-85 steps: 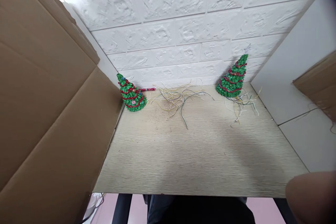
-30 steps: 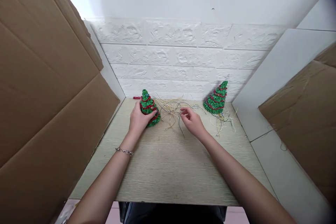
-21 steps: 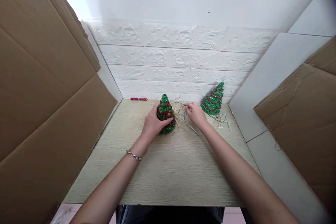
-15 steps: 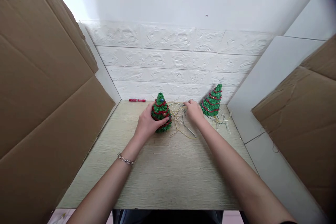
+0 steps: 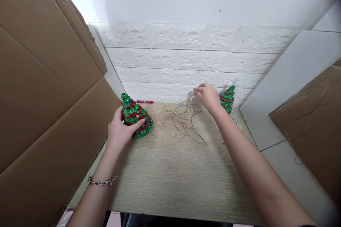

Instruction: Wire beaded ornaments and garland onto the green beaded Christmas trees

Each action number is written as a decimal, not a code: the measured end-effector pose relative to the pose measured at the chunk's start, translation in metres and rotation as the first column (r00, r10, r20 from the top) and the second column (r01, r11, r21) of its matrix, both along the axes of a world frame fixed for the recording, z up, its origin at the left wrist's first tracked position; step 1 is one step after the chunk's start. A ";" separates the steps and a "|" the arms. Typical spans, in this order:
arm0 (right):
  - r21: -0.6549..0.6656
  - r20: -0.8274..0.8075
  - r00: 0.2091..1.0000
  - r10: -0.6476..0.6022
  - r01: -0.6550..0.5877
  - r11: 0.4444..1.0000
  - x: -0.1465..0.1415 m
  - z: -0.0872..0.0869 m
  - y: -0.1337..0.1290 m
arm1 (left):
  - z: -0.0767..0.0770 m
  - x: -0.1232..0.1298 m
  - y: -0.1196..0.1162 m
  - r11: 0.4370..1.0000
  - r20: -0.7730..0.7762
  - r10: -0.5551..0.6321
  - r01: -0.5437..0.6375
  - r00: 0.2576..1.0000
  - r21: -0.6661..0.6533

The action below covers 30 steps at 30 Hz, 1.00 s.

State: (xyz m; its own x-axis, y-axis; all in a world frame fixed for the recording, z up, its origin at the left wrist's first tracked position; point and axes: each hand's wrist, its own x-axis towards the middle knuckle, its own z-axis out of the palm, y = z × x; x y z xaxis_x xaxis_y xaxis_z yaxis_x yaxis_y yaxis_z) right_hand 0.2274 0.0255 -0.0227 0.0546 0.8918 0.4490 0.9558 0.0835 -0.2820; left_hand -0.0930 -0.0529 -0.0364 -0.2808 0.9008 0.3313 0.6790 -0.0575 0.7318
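Observation:
My left hand is wrapped round a green tree figure with red garlands and small baubles, tilted to the left at the table's left side. Fingers pinched, my right hand holds the end of a dark strand raised above a tangle of thin strings, yellowish, white and dark. A second green tree figure with a star-like top stands at the back right, partly hidden by my right hand and forearm. Some strings lie around its base.
A red pen-like stick lies along the white brick-pattern wall. Cardboard sheets stand at the left and right of the wooden table.
My left hand has moved the nearer tree left and tilted it, away from the strings. My right hand has risen, lifting a dark strand. The view has shifted slightly.

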 end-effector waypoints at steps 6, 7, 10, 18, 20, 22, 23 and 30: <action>0.387 -0.512 0.857 0.063 0.165 0.907 0.017 0.031 -0.015 | -0.016 0.005 0.014 0.991 -0.046 -0.107 0.110 0.993 0.071; 0.404 -0.562 0.823 0.086 0.182 0.896 0.019 0.032 -0.018 | -0.019 0.006 0.016 0.990 -0.070 -0.115 0.120 0.991 0.079; 0.409 -0.654 0.744 0.141 0.190 0.893 0.023 0.028 -0.025 | -0.025 0.007 0.023 0.985 -0.190 -0.132 0.151 0.973 0.088; 0.382 -0.724 0.668 0.174 0.178 0.907 0.015 0.023 -0.034 | -0.030 0.016 0.026 0.971 -0.255 -0.195 0.222 0.947 0.083; 0.370 -0.728 0.667 0.160 0.185 0.911 0.012 0.023 -0.036 | -0.032 0.022 0.025 0.970 -0.230 -0.215 0.236 0.949 0.066; 0.356 -0.727 0.673 0.138 0.196 0.914 0.011 0.023 -0.037 | -0.033 0.030 0.025 0.966 -0.204 -0.240 0.254 0.949 0.045; 0.351 -0.723 0.679 0.128 0.201 0.914 0.010 0.022 -0.038 | -0.034 0.035 0.024 0.965 -0.187 -0.248 0.259 0.951 0.036; 0.337 -0.617 0.787 0.004 0.259 0.905 0.013 0.018 -0.047 | -0.037 0.072 0.022 0.938 -0.044 -0.346 0.346 0.937 -0.010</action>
State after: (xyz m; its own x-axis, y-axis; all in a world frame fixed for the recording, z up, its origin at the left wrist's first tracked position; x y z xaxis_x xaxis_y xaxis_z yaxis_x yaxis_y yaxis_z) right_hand 0.2406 -0.0219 -0.0043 0.5254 0.6164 0.5865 0.6162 0.1997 -0.7619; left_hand -0.0208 -0.0306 -0.0738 0.0628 0.9405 0.3340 0.6493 -0.2926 0.7020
